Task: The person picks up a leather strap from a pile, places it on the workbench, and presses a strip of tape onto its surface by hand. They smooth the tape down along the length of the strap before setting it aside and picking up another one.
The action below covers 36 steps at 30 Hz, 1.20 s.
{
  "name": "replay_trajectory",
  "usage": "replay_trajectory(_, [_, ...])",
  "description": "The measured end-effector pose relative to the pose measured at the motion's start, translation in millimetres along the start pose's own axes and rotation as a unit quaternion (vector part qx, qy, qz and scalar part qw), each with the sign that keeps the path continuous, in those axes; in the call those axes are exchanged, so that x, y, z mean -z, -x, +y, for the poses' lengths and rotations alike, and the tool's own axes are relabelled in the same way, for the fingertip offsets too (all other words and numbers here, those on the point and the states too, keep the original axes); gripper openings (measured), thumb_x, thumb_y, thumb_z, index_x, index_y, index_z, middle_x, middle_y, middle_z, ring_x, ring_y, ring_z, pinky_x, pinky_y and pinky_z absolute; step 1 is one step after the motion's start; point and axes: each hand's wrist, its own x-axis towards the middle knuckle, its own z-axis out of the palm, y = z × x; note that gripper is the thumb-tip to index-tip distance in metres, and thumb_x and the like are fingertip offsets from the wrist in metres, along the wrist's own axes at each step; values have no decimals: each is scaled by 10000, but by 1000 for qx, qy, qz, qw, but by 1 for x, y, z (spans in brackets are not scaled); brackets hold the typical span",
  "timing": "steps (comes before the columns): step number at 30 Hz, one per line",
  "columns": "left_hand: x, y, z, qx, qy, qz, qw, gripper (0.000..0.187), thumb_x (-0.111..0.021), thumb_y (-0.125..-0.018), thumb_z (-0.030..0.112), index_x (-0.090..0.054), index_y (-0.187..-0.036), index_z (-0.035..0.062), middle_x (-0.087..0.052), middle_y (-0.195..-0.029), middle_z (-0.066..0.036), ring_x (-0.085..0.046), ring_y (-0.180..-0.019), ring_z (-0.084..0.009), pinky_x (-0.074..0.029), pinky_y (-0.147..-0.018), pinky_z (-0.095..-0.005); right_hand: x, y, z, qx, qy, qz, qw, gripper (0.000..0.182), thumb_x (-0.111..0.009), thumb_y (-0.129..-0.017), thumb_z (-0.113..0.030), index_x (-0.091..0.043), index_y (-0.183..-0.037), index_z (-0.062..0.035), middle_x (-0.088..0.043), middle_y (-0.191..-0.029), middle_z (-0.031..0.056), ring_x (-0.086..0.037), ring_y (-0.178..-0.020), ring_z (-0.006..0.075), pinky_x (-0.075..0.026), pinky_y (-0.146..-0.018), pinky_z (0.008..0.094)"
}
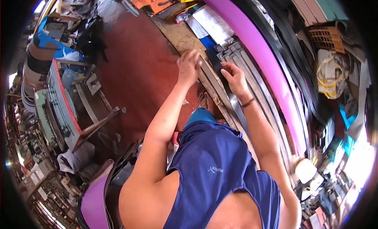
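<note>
My left hand (189, 67) is curled at the near edge of the bench, its fingers bent together beside the end of a grey-brown strip (215, 84). Whatever those fingers may hold is hidden. Over a black strip (214, 62) hovers my right hand (235, 78), its thumb and forefinger apart with nothing visible between them. Just beyond it lies a stack of long grey-brown strips (256, 85), their ends overlapping in steps. All these strips run lengthwise along the wooden bench (179, 35).
A purple sheet roll (260, 51) and black strips (289, 51) lie along the bench's far side. White papers (212, 25) and an orange piece (155, 1) rest at its end. Left are the red floor (136, 63) and a red-edged board (65, 95); an orange basket (326, 38) stands right.
</note>
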Motion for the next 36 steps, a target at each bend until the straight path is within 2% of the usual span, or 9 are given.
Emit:
replay_trajectory(4, [15,17,10,-6,-88,-69,994,474,-737,-875,229,-631,-1320,107,-540,-1465,-67,-438,-1402,-316,-332,-1106,-524,-7,10,-1,-47,-48,10,998,294,-645,-997,-61,-625,-1283,4,-686,-1026,20,-624,-913,80,-508,-830,244])
replay_trajectory(7, [17,24,-1,8,-32,-59,998,464,-747,-866,239,-646,-1296,97,-559,-1451,-70,-452,-1392,-325,-342,-1105,-503,-12,9,18,-78,-65,-7,995,293,-646,-998,-61,-623,-1283,2,-686,-1013,19,-625,-908,84,-512,-825,247])
replay_trajectory(13, [9,10,-26,33,85,43,995,353,-777,-797,75,-699,-1140,37,-607,-1321,-122,-530,-1257,-341,-448,-1026,-451,-33,-5,38,-96,-73,-33,992,289,-650,-991,-49,-619,-1274,5,-696,-1012,39,-631,-901,92,-513,-822,250])
replay_trajectory(15, [7,-2,-33,101,98,120,983,213,-800,-788,71,-696,-971,38,-614,-1159,-142,-559,-1121,-354,-471,-972,-455,-38,-9,42,-104,-71,-31,992,290,-648,-991,-44,-622,-1276,2,-699,-1009,41,-632,-900,91,-513,-822,251])
replay_trajectory(18, [8,-21,-51,177,124,83,973,262,-881,-761,196,-687,-860,50,-561,-1025,-140,-583,-954,-313,-511,-841,-417,-41,-13,41,-115,-38,-43,992,282,-651,-988,-45,-630,-1264,1,-701,-992,38,-636,-895,91,-510,-814,249])
replay_trajectory(22, [17,-39,-70,217,132,-31,967,390,-933,-669,262,-629,-751,32,-555,-961,-140,-592,-888,-333,-514,-794,-432,-45,-15,54,-105,-23,-28,994,279,-658,-985,-52,-635,-1257,2,-700,-987,38,-635,-892,92,-509,-807,248])
replay_trajectory(25, [24,-49,-74,232,112,-84,962,401,-936,-664,251,-607,-726,31,-540,-922,-125,-593,-840,-313,-517,-746,-420,-46,-17,57,-115,-5,-32,993,293,-644,-1001,-64,-627,-1289,-15,-714,-1027,46,-644,-935,97,-513,-843,252])
replay_trajectory(29, [25,-53,-76,239,128,-92,958,408,-936,-655,224,-588,-689,16,-530,-822,-104,-564,-770,-292,-486,-708,-411,-47,-17,46,-119,5,-34,992,290,-664,-980,-66,-642,-1261,6,-699,-981,45,-639,-895,104,-511,-811,254])
replay_trajectory(36, [24,-55,-77,239,125,-91,959,425,-950,-626,226,-585,-670,12,-530,-805,-104,-559,-744,-283,-475,-686,-408,-45,-23,59,-133,15,-28,991,294,-657,-979,-71,-650,-1263,7,-706,-1002,53,-643,-905,104,-513,-816,256])
